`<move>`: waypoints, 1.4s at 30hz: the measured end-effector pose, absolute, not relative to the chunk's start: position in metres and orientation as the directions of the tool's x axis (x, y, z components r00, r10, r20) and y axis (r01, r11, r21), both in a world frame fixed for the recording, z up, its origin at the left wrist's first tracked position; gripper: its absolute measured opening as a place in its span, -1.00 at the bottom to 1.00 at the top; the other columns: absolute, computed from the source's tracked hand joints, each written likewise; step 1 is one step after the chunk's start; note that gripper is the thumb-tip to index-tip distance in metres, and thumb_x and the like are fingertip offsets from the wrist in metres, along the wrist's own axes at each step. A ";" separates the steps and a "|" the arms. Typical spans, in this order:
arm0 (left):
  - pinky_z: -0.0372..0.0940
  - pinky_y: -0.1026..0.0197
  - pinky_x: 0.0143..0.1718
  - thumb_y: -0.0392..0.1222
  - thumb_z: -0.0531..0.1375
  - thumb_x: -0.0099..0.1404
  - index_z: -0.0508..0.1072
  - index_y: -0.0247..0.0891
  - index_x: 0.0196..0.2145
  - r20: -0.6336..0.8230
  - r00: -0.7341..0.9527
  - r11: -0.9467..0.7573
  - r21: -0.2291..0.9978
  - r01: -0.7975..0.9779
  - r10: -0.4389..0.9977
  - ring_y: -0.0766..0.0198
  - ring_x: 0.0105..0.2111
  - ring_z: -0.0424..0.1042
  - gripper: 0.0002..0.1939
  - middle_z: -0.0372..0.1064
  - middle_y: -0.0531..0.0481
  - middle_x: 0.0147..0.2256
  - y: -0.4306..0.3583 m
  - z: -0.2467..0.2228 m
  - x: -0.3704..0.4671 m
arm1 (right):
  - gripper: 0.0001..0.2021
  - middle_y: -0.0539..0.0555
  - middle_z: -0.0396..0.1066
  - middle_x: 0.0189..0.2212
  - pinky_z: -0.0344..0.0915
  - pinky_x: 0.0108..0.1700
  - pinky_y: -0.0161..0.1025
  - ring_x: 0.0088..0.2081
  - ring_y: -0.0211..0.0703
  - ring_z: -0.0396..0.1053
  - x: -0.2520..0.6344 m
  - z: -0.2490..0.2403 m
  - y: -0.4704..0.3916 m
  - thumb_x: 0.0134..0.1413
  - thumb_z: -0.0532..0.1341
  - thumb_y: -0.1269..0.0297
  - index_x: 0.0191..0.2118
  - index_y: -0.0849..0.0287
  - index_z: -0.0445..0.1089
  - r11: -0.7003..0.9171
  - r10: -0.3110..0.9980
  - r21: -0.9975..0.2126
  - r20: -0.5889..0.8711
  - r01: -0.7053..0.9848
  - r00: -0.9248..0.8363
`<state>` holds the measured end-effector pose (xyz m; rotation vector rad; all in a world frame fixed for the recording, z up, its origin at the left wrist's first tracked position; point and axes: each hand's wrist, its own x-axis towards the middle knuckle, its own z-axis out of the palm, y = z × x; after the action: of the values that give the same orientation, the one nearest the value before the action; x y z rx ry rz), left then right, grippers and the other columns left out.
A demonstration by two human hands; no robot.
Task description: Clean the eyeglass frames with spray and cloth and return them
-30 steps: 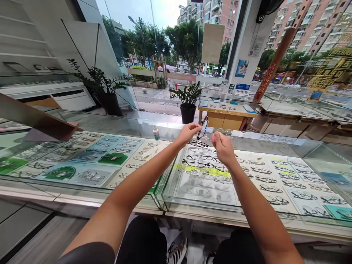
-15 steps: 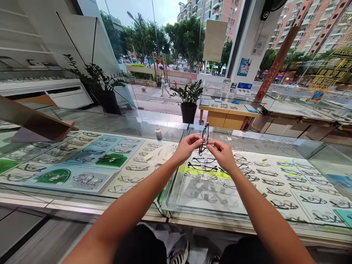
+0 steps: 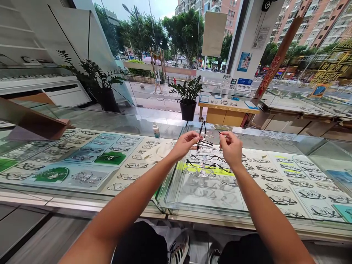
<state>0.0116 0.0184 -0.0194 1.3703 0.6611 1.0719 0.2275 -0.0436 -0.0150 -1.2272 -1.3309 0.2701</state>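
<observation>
Above the glass counter, my left hand pinches a dark-framed pair of eyeglasses, which stands upright on edge. To its right, my right hand is closed, with a thin dark tip sticking out of its fingers; what it holds is too small to name. A gap lies between the two hands. Below them, several dark eyeglasses rest over a yellow-green strip. A cream cloth lies left of my left hand, and a small white bottle stands behind the cloth.
Rows of eyeglasses fill the glass showcase on both sides. A brown board juts in at the far left. Beyond the counter are a potted plant and a wooden display table. A person walks outside.
My right hand has moved away from the eyeglasses to the right, opening a gap. My left hand still holds them, now turned somewhat. The view has shifted slightly.
</observation>
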 end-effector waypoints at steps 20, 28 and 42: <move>0.53 0.14 -0.14 0.29 0.51 0.12 0.52 -0.25 -0.24 0.176 0.460 -0.142 0.984 -0.108 0.870 0.10 -0.04 0.51 -0.44 0.54 -0.11 -0.11 0.009 -0.011 0.008 | -0.74 0.06 0.67 -0.25 0.33 -0.31 -0.23 -0.49 -0.23 0.38 0.222 -0.015 -0.051 0.43 0.19 0.23 0.01 0.09 0.63 0.563 0.598 -0.434 0.801 0.703 0.015; 0.50 0.24 -0.25 0.25 0.50 0.16 0.57 -0.24 -0.25 0.209 0.478 -0.177 0.978 -0.111 0.853 0.22 -0.20 0.48 -0.49 0.49 -0.05 -0.18 0.010 -0.013 0.009 | -0.66 0.09 0.66 -0.25 0.32 -0.25 -0.18 -0.35 -0.11 0.50 0.214 -0.020 -0.053 0.45 0.12 0.22 0.08 0.03 0.65 0.488 0.683 -0.374 0.726 0.789 -0.079; 0.50 0.20 -0.25 0.32 0.48 0.13 0.56 -0.24 -0.25 0.229 0.384 -0.217 0.973 -0.076 0.894 0.19 -0.20 0.47 -0.44 0.49 -0.07 -0.21 0.016 -0.020 0.010 | -0.71 0.09 0.64 -0.23 0.34 -0.20 -0.14 -0.24 -0.03 0.52 0.216 -0.024 -0.049 0.38 0.18 0.29 -0.02 0.03 0.68 0.369 0.691 -0.412 0.721 0.833 0.051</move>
<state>0.0095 0.0156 -0.0196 1.5134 0.7663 1.0756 0.2160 -0.0495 -0.0243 -1.3674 -1.6816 -0.1886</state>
